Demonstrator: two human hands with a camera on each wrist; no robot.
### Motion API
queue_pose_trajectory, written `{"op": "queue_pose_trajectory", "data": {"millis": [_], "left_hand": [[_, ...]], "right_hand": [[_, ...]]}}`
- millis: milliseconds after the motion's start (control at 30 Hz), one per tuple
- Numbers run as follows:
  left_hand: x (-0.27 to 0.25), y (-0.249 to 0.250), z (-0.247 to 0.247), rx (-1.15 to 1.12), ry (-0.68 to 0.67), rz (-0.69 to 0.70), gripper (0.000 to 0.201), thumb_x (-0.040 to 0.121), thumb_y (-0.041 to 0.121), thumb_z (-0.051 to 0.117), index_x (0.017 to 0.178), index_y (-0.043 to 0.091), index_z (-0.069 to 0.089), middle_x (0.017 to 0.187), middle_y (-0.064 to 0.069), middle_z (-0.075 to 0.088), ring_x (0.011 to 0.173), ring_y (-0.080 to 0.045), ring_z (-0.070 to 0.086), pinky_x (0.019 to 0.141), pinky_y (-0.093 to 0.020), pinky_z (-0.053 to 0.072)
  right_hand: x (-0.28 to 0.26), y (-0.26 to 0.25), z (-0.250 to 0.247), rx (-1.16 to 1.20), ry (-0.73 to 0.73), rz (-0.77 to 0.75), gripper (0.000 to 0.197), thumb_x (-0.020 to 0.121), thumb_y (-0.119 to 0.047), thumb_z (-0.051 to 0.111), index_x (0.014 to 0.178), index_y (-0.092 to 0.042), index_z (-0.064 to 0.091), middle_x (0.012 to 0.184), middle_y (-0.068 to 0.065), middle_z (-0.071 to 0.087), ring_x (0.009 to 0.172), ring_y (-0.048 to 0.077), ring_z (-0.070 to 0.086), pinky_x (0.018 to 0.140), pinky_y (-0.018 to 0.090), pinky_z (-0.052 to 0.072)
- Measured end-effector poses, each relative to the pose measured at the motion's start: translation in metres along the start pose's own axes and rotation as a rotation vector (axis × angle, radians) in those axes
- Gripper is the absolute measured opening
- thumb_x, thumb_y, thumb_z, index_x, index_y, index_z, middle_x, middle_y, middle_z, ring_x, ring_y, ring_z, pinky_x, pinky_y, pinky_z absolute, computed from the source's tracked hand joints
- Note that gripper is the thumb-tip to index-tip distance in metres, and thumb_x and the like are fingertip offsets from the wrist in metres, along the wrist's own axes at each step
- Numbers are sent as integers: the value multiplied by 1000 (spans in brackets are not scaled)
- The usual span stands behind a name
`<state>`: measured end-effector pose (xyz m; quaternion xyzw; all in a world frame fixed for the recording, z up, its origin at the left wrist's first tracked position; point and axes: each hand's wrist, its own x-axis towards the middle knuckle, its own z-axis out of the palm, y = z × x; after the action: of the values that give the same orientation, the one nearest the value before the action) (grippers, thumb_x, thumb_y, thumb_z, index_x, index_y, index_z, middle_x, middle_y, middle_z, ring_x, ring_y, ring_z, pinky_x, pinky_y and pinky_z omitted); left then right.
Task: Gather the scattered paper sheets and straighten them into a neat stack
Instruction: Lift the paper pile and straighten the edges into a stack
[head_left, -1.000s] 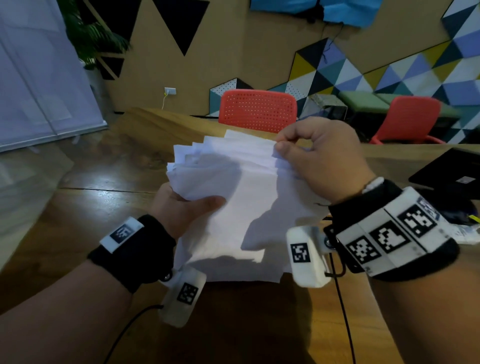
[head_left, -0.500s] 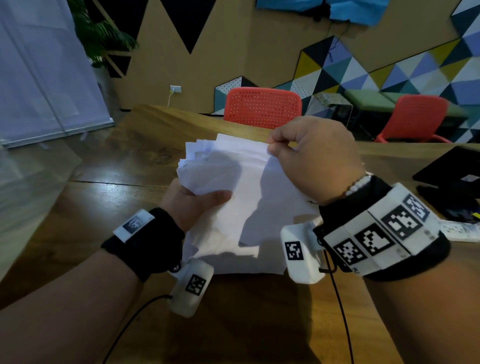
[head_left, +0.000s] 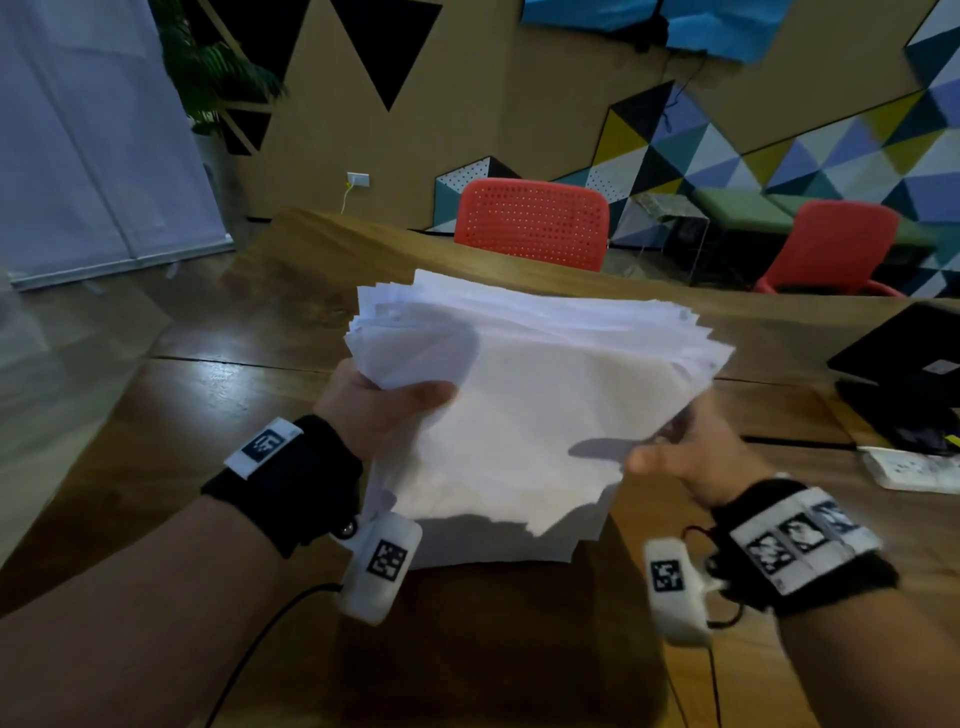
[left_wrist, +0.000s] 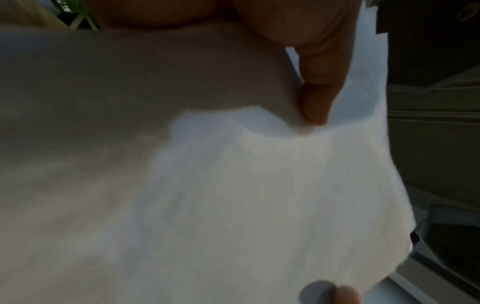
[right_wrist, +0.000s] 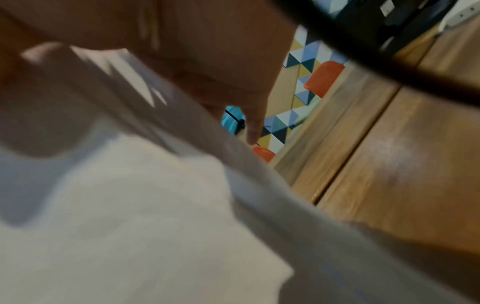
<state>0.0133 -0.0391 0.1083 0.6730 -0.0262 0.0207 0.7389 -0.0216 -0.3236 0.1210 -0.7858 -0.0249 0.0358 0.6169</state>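
A stack of white paper sheets (head_left: 535, 415) with ragged, uneven edges is held above the wooden table (head_left: 182, 441). My left hand (head_left: 374, 405) grips its left side, thumb lying on top of the sheets. My right hand (head_left: 680, 457) holds the right near edge, thumb on top and fingers underneath. In the left wrist view the thumb (left_wrist: 319, 82) presses into the paper stack (left_wrist: 259, 205). Blurred in the right wrist view, the fingers (right_wrist: 233, 82) run under the paper stack (right_wrist: 130, 226).
Two red chairs (head_left: 532, 223) (head_left: 841, 244) stand behind the table's far edge. A black flat device (head_left: 904, 353) and a white power strip (head_left: 914, 467) lie on the table at the right.
My right hand has left the stack's far top edge and come down to its right near edge. The stack now lies flatter and more spread between both hands.
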Motion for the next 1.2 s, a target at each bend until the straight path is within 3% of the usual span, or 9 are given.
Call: {"op": "queue_pose_trajectory", "data": {"millis": [167, 367, 467, 567, 700, 767, 867, 1033, 1200], "left_hand": [[1, 0, 1, 10, -19, 3, 26, 41, 24, 83, 66, 27, 74, 65, 15, 72, 62, 2, 66, 56, -17, 53], [-8, 22, 15, 211, 75, 172, 19, 73, 19, 64, 90, 9, 63, 74, 4, 61, 70, -7, 59, 67, -17, 45], [-19, 33, 25, 157, 65, 243, 14, 81, 19, 65, 91, 10, 62, 64, 19, 57, 56, 12, 55, 55, -3, 39], [-26, 38, 28, 46, 82, 271, 49, 59, 43, 68, 92, 8, 62, 73, 10, 65, 67, -5, 62, 61, -21, 49], [-25, 27, 26, 26, 182, 231, 53, 57, 38, 73, 106, 26, 57, 100, -2, 65, 81, -11, 65, 67, -23, 54], [-25, 28, 30, 45, 213, 213, 39, 71, 19, 73, 108, 16, 60, 92, 4, 69, 81, -13, 66, 70, -30, 55], [-30, 37, 32, 23, 199, 269, 23, 80, 2, 65, 94, 20, 60, 67, 23, 69, 64, 6, 64, 58, -14, 52], [-32, 54, 23, -116, 104, 353, 52, 55, 24, 73, 103, 25, 53, 80, 9, 66, 65, -6, 64, 58, -23, 55], [-36, 48, 28, -92, -7, 337, 54, 55, 26, 75, 102, 40, 52, 86, 9, 63, 74, -6, 62, 66, -22, 53]], "right_hand": [[12, 4, 27, 197, 186, -1, 53, 58, 5, 82, 105, -10, 62, 91, -3, 72, 86, 11, 70, 67, 21, 55], [0, -27, 49, 83, 447, -144, 17, 77, -7, 73, 80, -20, 63, 75, -4, 64, 68, 7, 65, 60, 20, 54], [-13, -44, 59, 124, 514, -324, 24, 80, -2, 68, 94, -20, 60, 80, -10, 68, 80, 10, 65, 71, 28, 55], [-25, -45, 54, 210, 539, -387, 43, 75, 1, 69, 107, -20, 51, 92, -11, 66, 85, 3, 66, 74, 22, 55], [-29, -31, 44, 249, 552, -210, 37, 77, 5, 67, 94, -24, 51, 86, -1, 63, 73, 8, 64, 74, 33, 53], [-29, -29, 40, 274, 532, -161, 30, 80, 7, 63, 95, -18, 55, 82, -1, 65, 70, 8, 65, 72, 32, 54], [-32, -39, 32, 350, 512, -266, 29, 81, 9, 60, 102, -11, 58, 84, -4, 71, 80, 14, 68, 71, 29, 56], [-42, -46, 22, 387, 456, -411, 39, 63, -6, 76, 93, -20, 54, 78, -12, 73, 75, 5, 68, 67, 20, 55], [-44, -27, 29, 372, 448, -286, 49, 72, 17, 64, 88, -28, 52, 70, -14, 68, 63, 3, 64, 58, 20, 55]]}}
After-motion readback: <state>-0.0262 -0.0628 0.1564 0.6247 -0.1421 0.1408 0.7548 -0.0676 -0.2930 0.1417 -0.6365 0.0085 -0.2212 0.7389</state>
